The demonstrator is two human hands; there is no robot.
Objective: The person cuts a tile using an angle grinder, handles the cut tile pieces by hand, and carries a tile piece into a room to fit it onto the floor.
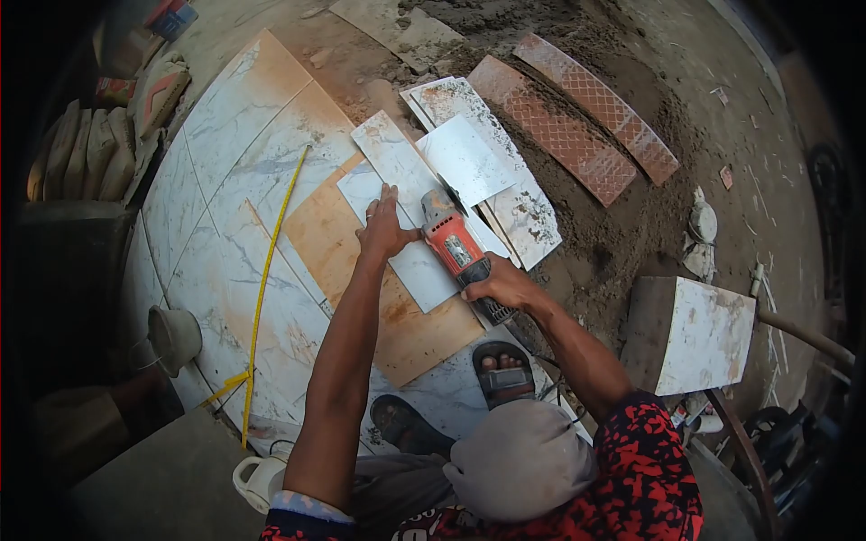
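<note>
White tile (424, 279) with grey veins is mid-frame, lying over a bigger tan board (361, 266), and the red grinder (456, 245) sits right at its edge. Right hand (505, 284) is wrapped round the grinder's body, thumb over the top; can't tell what its hidden fingers do. Left hand (386, 233) presses down on the tile, fingers loosely spread, thumb poking toward the grinder head. Honestly I'd tuck that thumb back, keep the tile flat so it doesn't chatter, and feed gently rather than lean on it. Can't tell if the disc is spinning. Open sandals (503, 371) that close to a grinder make me nervous too.

As for the place: big marbled floor (234, 171) fills the left and centre, smeared with brown dust, so grip might be iffy. Dark damp-looking dirt (577, 248) covers the upper right, with two curved-looking red slabs (613, 108) on it. White-faced box (695, 334) at right, sacks (99, 149) upper left, bucket (176, 338) lower left, and a skinny yellow tape measure (271, 248) across the floor.
</note>
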